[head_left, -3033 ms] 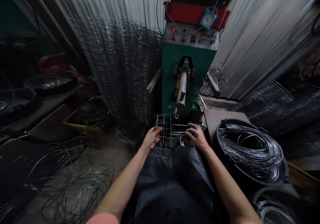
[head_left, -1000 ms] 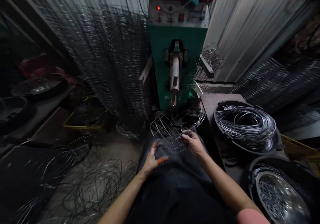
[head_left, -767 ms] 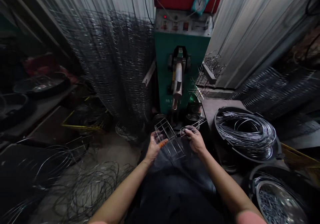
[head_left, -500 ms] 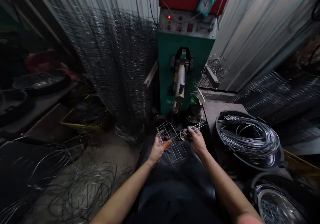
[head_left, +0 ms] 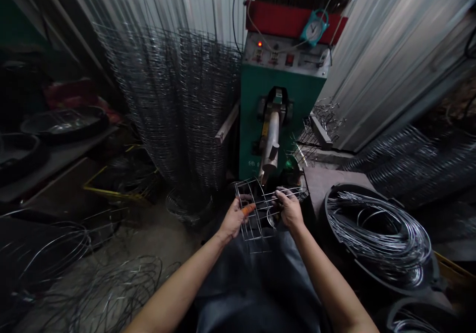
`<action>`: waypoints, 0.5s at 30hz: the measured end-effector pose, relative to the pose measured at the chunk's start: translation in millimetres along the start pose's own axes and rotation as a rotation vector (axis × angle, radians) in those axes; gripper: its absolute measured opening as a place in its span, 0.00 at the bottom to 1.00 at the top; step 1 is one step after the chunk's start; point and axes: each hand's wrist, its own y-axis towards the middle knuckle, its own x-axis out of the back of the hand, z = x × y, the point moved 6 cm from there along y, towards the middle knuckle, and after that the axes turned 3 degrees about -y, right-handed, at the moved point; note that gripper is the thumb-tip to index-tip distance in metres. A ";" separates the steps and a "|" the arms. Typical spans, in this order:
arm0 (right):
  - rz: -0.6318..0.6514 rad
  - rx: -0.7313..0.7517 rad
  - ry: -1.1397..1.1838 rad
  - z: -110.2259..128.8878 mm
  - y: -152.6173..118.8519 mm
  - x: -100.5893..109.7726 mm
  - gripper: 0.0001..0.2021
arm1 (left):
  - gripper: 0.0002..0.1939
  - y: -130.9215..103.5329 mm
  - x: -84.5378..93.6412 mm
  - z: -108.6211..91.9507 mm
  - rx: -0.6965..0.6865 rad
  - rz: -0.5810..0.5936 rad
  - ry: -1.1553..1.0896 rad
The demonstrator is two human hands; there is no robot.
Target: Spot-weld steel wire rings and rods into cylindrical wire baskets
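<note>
The fingers [head_left: 248, 210] of the left hand [head_left: 231, 221], thumb covered in orange, close on a curved wire rack [head_left: 256, 232] near the lower centre of the frame. The rack's long axis runs from top to bottom, its lower end leaning slightly right. The right hand [head_left: 291, 210] pinches a piece of straight wires [head_left: 297, 191] between thumb and fingertips; these lie crosswise to the rack, their far ends pointing right and slightly up. Whether the two pieces touch is unclear.

White characters [head_left: 254, 163] low on the green machine [head_left: 249, 105], just above the hands, are too small and partly hidden to read. A blue clock [head_left: 314, 28] hangs at the upper right of the machine.

Both forearms reach up from the lower corners and converge at the centre, palms facing inward. At right, beside a table [head_left: 329, 174], a black tub [head_left: 359, 268] holds coiled wire [head_left: 379, 231].
</note>
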 end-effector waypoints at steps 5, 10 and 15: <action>-0.013 -0.018 -0.024 -0.4 15.1 0.3 0.17 | 0.22 14.3 0.6 0.7 0.023 -0.024 0.035; 0.002 -0.022 -0.039 0.0 25.1 -2.7 0.16 | 0.23 22.8 1.7 -1.1 0.030 -0.032 0.010; 0.015 -0.021 -0.062 -0.3 32.2 -6.5 0.15 | 0.24 27.5 3.1 -3.1 0.032 -0.048 -0.004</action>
